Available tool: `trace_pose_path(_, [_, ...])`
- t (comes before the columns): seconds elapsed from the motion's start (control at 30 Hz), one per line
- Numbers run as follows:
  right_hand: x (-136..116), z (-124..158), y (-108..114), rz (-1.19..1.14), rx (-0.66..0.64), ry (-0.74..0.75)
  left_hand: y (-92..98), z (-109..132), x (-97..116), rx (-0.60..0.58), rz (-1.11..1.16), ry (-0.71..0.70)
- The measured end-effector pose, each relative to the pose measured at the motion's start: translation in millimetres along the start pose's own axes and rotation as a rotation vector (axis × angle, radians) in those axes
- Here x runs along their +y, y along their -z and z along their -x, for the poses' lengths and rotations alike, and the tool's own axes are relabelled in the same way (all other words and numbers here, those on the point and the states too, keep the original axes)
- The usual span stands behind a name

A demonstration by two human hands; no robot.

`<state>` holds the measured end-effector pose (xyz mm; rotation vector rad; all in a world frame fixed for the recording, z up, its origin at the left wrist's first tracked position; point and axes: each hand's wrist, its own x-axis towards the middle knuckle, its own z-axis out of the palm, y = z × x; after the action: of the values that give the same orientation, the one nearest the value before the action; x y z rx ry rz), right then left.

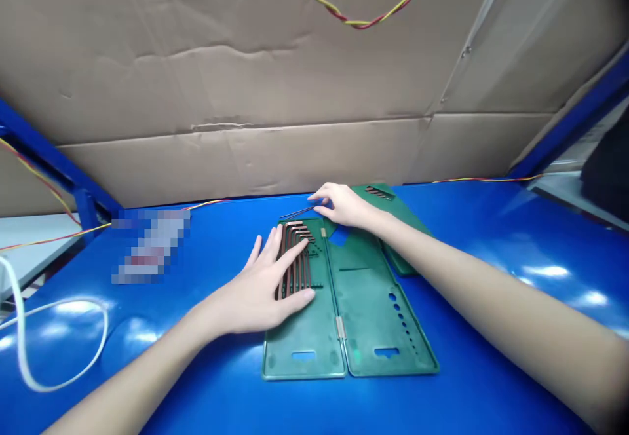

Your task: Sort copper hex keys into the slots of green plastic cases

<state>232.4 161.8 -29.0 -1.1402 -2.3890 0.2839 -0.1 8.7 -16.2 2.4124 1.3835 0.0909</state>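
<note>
An open green plastic case [309,350] lies flat on the blue table, its two halves joined by hinges. Several copper-brown hex keys [295,271] sit side by side in its left half. Over them rests my left hand [263,291], palm down with fingers spread, touching the keys. Beyond the top edge of the case, my right hand [344,204] pinches a thin dark hex key [296,213] between thumb and fingers. Whether the second thin line beside it is another key or a reflection, I cannot tell. My left palm hides part of the set.
A second green case [407,215] lies behind my right forearm, partly under the open one. A blurred-out item [154,245] is on the left, near a white cable [63,301]. Cardboard [246,81] walls the back, with a twisted red-yellow wire [344,19] hanging in front.
</note>
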Motion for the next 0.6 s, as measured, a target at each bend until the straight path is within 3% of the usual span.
trace_pose_path(0.6, [2.8, -7.6, -7.7, -0.074, 0.006, -0.084, 7.4, -1.1, 0.0, -0.029, -0.147, -0.02])
